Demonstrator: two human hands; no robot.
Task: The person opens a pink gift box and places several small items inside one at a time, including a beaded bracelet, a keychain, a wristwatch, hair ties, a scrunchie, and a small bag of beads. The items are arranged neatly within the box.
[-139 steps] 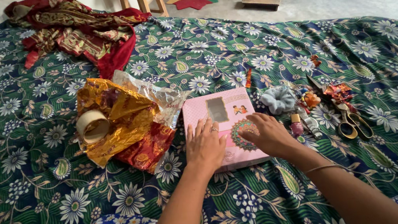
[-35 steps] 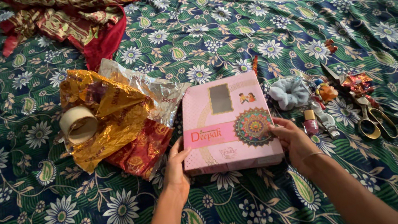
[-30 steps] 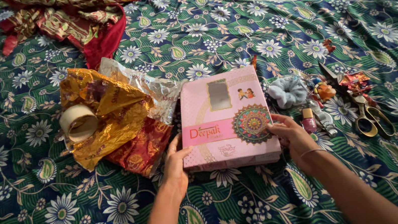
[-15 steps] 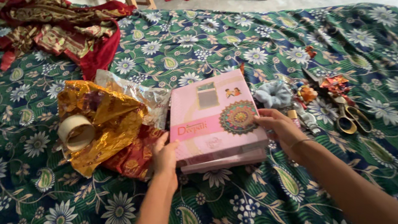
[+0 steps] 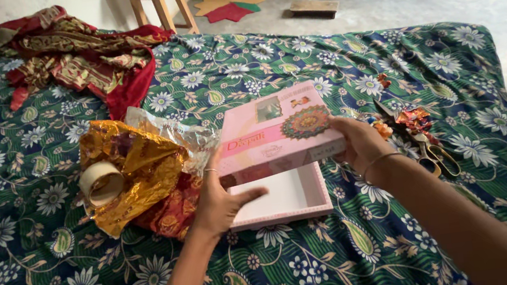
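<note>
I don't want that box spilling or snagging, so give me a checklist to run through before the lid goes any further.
1. Both hands on pink lid: left hand and right hand grip opposite ends: ok.
2. Lid free of box base: lifted, tilted: ok.
3. Base flat on the floral sheet: ok.
4. Base contents: visible inside is bare white: cannot tell fully.
5. Foil wrappers close to the left hand: not ok.
6. Scissors away from the hands: ok.
</note>
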